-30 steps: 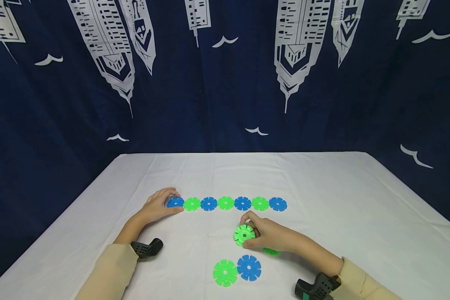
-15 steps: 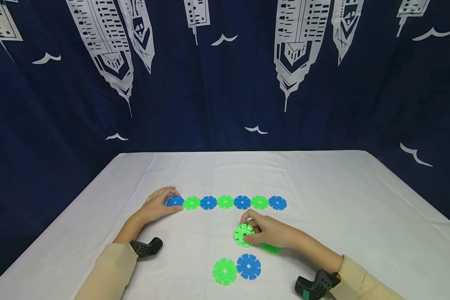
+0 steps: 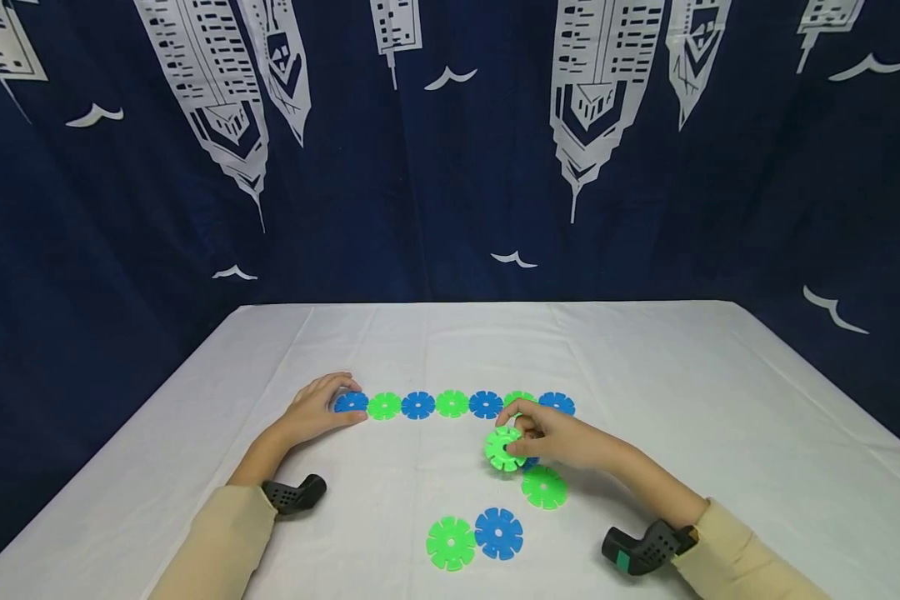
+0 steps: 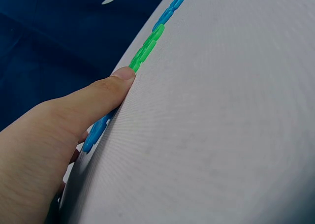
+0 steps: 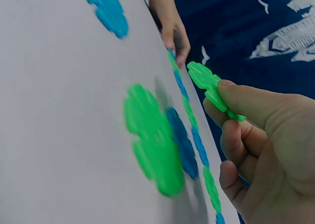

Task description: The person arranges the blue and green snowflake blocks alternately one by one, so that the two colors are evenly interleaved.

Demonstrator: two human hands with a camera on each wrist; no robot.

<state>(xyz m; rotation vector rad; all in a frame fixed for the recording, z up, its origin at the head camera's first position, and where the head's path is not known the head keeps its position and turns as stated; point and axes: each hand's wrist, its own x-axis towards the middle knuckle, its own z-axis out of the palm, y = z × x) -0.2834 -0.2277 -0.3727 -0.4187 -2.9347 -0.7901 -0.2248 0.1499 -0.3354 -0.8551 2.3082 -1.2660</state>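
A row of notched plastic building discs, alternating blue and green, runs across the white table. My left hand (image 3: 318, 408) holds the blue disc (image 3: 351, 402) at the row's left end between thumb and fingers; in the left wrist view the thumb tip reaches the neighbouring green disc (image 4: 147, 48). My right hand (image 3: 570, 437) pinches another green disc (image 5: 203, 79) by its edge, raised above the table just in front of the row's right part. Beneath that hand lies a loose blue disc (image 5: 182, 144), mostly hidden in the head view, beside a loose green disc (image 3: 544, 487).
Nearer the front edge lie a green disc (image 3: 451, 543) and a blue disc (image 3: 498, 533), side by side. White cloth covers the table (image 3: 682, 375). A dark blue patterned curtain (image 3: 435, 192) hangs behind it.
My right hand has moved away from me and slightly right with the green disc, uncovering the loose green disc and part of the blue one. The left hand stays put.
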